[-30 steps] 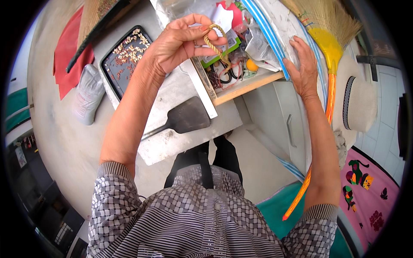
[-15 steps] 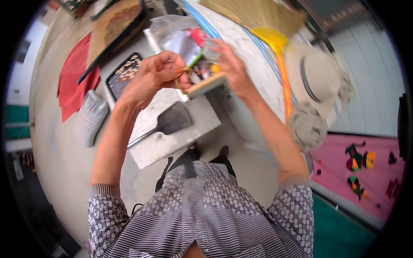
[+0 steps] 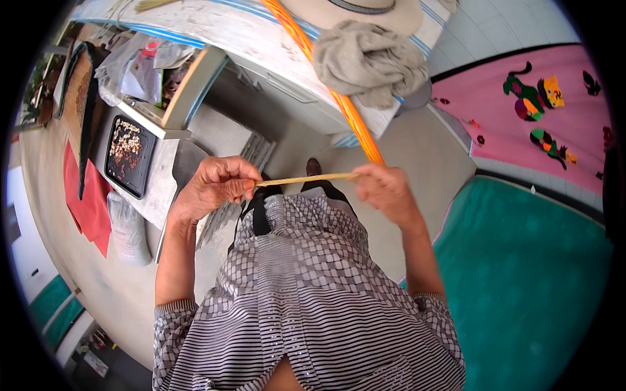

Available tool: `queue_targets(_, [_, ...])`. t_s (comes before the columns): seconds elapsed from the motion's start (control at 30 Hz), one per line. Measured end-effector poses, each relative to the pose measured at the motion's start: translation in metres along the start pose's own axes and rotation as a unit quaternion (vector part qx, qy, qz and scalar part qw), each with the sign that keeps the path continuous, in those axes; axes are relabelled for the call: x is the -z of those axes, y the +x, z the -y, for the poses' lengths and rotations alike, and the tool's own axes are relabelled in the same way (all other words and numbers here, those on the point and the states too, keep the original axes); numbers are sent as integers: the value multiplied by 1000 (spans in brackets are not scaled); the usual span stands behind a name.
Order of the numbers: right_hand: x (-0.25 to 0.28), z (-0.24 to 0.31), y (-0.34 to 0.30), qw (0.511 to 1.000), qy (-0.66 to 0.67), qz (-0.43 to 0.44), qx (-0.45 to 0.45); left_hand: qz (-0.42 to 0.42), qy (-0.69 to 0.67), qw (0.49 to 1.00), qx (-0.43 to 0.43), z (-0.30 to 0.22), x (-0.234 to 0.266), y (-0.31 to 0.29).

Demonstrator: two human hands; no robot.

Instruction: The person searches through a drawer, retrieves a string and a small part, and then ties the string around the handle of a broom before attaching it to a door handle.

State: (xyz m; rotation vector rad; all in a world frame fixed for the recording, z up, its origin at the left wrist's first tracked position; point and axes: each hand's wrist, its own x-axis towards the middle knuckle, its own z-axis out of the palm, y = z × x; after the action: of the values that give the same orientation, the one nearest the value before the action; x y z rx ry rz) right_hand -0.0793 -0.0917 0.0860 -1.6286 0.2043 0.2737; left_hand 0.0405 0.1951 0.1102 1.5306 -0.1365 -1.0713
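Observation:
A thin straw-coloured cord (image 3: 303,179) runs nearly straight between my two hands, in front of my body. Thumb and fingers of my left hand (image 3: 212,186) pinch one end of it. At the other end my right hand (image 3: 389,194) is closed on the cord, its fingers slightly blurred. Beyond my left hand a drawer (image 3: 184,98) is pulled out, with plastic bags (image 3: 124,68) and mixed small items inside. A flat dark blade (image 3: 187,158) lies by my left hand, partly hidden behind it.
A black tray (image 3: 134,179) with pale pieces sits on a slab at left, near a filled whitish bag (image 3: 127,231) and red cloth (image 3: 85,202). An orange broom handle (image 3: 355,120) slants off the table beside a grey cloth (image 3: 372,62) and hat (image 3: 391,16).
Both hands have come away from the drawer toward my body, the cord now stretched between them. My right hand, spread before, is closed on it. The view has swung rightward.

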Motion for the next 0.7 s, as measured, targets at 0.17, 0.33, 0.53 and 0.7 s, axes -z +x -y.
queue_targets(0.17, [61,-2,-40,974,133,-153,-103,38,-72,997,-6,-10,-42,33])
queue_targets(0.33, [51,-15,-66,950,72,-298,-64,127,-132,983,4,-6,-62,54])
queue_targets(0.53, [47,-38,-107,926,-61,-372,8,187,-123,975,12,4,-112,59])
queue_targets(0.7, [32,-54,-114,909,37,-414,1,188,-152,970,-19,33,-124,59])
